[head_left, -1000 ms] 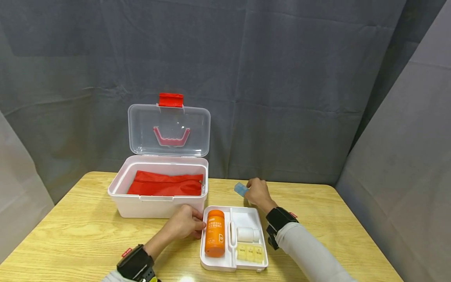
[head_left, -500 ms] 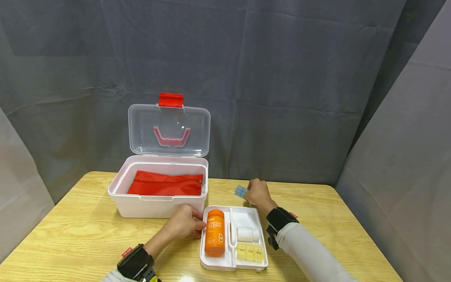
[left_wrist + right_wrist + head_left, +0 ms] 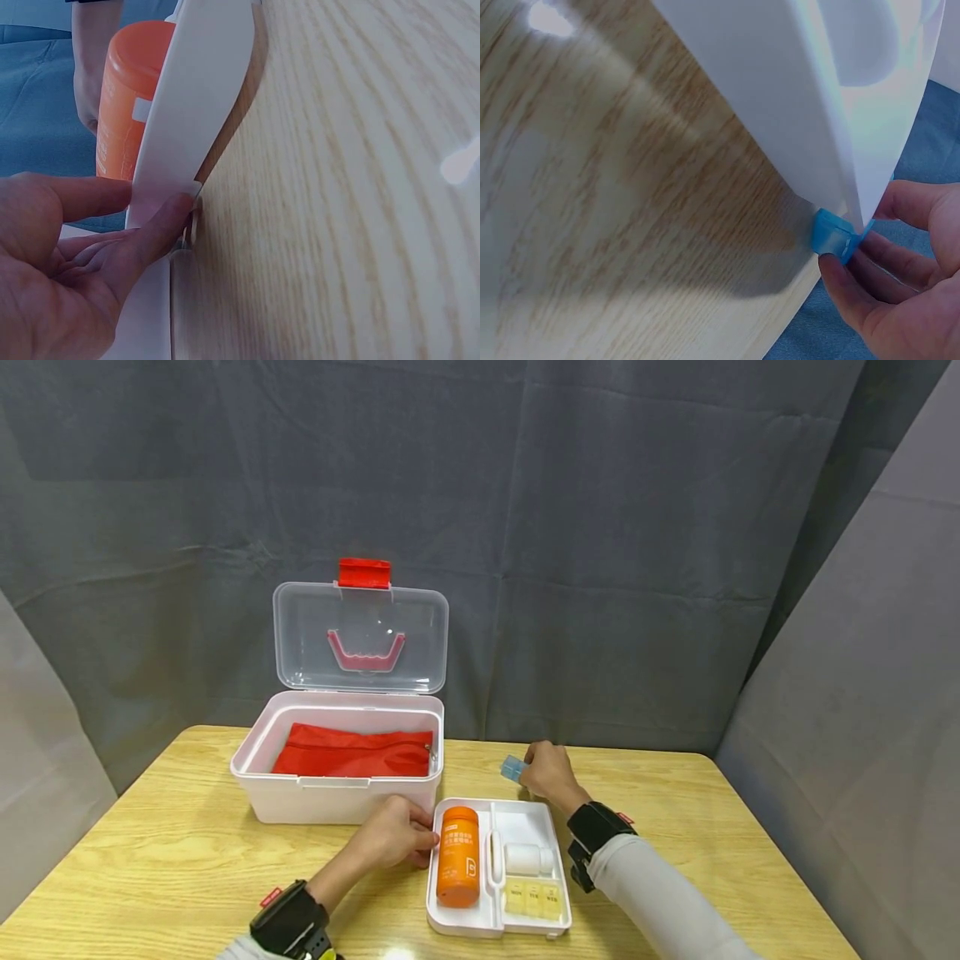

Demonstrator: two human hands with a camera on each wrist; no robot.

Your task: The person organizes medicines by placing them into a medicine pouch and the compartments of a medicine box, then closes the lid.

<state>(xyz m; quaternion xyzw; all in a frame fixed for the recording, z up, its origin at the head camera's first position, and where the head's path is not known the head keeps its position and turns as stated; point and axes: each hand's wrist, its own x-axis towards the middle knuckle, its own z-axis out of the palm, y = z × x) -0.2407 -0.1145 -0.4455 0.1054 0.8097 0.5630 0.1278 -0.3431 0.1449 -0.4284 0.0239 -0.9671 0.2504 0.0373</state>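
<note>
A white divided tray [image 3: 465,928] lies on the table in front of me, holding an orange bottle [image 3: 457,860], a small white bottle [image 3: 528,858] and a yellow pill organizer [image 3: 532,899]. My left hand [image 3: 396,832] grips the tray's left side. In the left wrist view, thumb and finger [image 3: 161,225] pinch its wall from rim to underside. Behind the tray's far right corner, my right hand [image 3: 553,772] pinches a translucent blue pill organizer [image 3: 513,767] near the table. In the right wrist view, the fingers [image 3: 847,289] hold the blue organizer [image 3: 836,234] by its end; the tray hides part of it.
A white storage box [image 3: 337,802] stands at the back left, a red pouch [image 3: 352,752] inside. Its clear lid [image 3: 315,618] is raised, with a red latch [image 3: 364,572] on top. A grey curtain [image 3: 600,568] hangs behind the wooden table [image 3: 172,843].
The blue pill organizer has shifted and turned very slightly in my right hand. The left hand, tray and box look unchanged.
</note>
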